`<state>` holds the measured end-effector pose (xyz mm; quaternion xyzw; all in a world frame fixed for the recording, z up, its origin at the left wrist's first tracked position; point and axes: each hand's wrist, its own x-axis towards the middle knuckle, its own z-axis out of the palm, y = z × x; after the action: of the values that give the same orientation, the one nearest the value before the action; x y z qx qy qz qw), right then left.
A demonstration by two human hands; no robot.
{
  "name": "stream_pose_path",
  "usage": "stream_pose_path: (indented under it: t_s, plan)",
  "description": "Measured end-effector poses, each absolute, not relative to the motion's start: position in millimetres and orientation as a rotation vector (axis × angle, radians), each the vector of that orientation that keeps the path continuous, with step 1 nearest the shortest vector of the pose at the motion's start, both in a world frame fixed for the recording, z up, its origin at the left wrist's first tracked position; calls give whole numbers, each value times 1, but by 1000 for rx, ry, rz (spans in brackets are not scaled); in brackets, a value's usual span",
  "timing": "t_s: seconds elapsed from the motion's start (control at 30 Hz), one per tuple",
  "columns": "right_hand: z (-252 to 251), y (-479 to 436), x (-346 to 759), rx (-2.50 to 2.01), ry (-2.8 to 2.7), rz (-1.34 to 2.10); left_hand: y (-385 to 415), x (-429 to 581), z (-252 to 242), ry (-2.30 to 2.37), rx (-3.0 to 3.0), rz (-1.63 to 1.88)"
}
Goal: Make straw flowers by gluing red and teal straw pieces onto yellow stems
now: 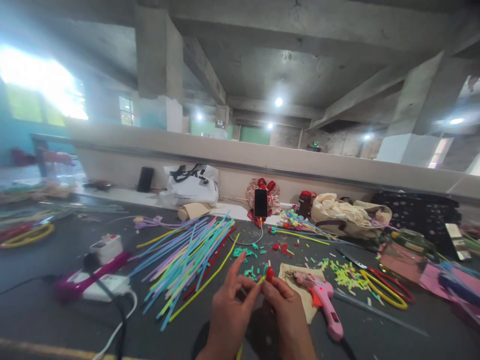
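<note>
At the near middle of the dark bench (pixel 168 346), the left hand (pixel 230 307) pinches a yellow-green stem (pixel 261 280) between thumb and fingers, its index finger raised, while the right hand (pixel 285 302), just beside it, is closed on a small red piece (pixel 269 273) at the stem's tip. Left of them lies a spread of fuzzy coloured stems (pixel 191 265); to the right, a pink glue gun (pixel 328 305) rests partly on a beige pad (pixel 310 314), near scattered yellow bits (pixel 348 275).

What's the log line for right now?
left hand: pinching yellow stem | right hand: holding red piece | pink glue gun: lying nearby
</note>
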<state>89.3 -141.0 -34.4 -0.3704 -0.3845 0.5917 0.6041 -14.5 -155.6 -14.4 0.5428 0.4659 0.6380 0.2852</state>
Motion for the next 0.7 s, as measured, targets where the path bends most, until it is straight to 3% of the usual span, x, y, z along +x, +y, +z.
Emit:
stream_pose_path:
  t_s: [0.33, 0.5, 0.7]
  plan:
    - [-41, -136, 88, -857, -815, 1332, -153, -13, -17, 1328, 1526, 1554]
    - [-23, -137, 96, -996, -1094, 1075, -146, -16, -21, 1013, 1244, 1328]
    - [-11, -139, 97, -1045, -1163, 1085, -142, -18, -24, 966, 1178, 1121]
